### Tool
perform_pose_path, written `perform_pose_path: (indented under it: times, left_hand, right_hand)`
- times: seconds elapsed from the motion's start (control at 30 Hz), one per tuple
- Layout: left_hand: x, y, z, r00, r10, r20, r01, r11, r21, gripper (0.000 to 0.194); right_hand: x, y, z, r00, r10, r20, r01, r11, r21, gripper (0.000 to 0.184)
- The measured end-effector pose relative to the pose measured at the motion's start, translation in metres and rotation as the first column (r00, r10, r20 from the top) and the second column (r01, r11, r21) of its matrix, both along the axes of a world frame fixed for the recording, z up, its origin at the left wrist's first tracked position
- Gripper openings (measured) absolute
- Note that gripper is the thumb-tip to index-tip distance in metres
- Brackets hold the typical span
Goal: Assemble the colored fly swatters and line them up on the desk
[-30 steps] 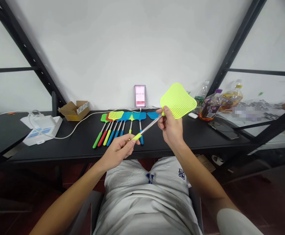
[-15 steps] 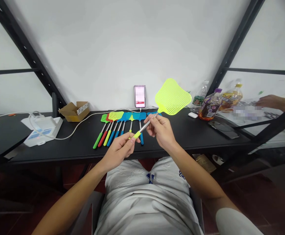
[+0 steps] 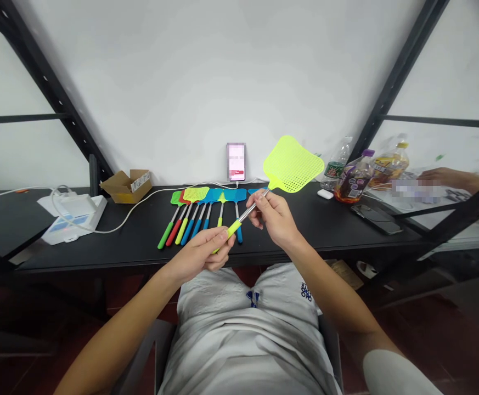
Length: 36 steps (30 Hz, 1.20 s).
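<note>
A yellow-green fly swatter point(image 3: 292, 164) is held up at a slant over the desk, its perforated head to the upper right. My left hand point(image 3: 206, 247) is wrapped round its yellow-green grip. The fingers of my right hand point(image 3: 274, 215) pinch the metal shaft just below the head. Behind my hands, several more fly swatters point(image 3: 190, 224) in green, red, yellow-green and blue lie in a row, handles toward me. One blue head at the right end is partly hidden by my right hand.
A phone point(image 3: 236, 162) leans on the wall at the back. An opened cardboard box point(image 3: 127, 186) and a white device point(image 3: 74, 219) with cables are on the left. Bottles point(image 3: 354, 178), a white earbud case point(image 3: 325, 194) and a dark phone point(image 3: 376, 219) lie right, beside a black frame. Another person's hand shows beyond it.
My left hand has slid slightly down the grip, so more of the yellow-green handle shows. The fly swatter has shifted a little to the right.
</note>
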State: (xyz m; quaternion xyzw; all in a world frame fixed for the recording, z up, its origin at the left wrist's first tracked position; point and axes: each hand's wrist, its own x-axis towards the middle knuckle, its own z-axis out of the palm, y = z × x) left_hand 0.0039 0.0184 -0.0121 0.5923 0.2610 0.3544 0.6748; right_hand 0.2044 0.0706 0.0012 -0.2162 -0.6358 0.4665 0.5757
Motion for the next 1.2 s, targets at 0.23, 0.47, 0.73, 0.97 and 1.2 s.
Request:
perform_pose_path:
  times: [0.23,0.47,0.73,0.97,1.2]
  left_hand:
    - [-0.004,0.004,-0.002,0.986,-0.126,0.107,0.14,0.98,-0.138,0.03]
    - [-0.003,0.002,-0.001,0.988,0.055,-0.141,-0.035,0.989,0.143,0.033]
    - [0.0,-0.009,0.007,0.678,0.576,-0.457,-0.111,0.694,0.712,0.033]
    - [-0.002,-0.01,0.01,0.829,0.371,-0.419,-0.127,0.854,0.504,0.036]
    - [-0.01,-0.005,0.011,0.983,-0.105,-0.148,0.102,0.994,-0.03,0.041]
  right_hand:
    - [-0.001,-0.003,0.0,0.999,0.018,-0.052,-0.017,0.999,0.028,0.037]
    - [-0.003,-0.004,-0.001,0.997,-0.037,-0.07,0.038,0.999,0.008,0.039]
    - [-0.009,-0.004,-0.004,0.988,-0.104,-0.111,0.101,0.994,-0.032,0.041]
    - [-0.009,-0.004,-0.004,0.985,-0.096,-0.143,0.098,0.995,0.004,0.038]
    - [-0.006,-0.012,0.002,0.987,-0.116,-0.112,0.12,0.992,0.032,0.04]
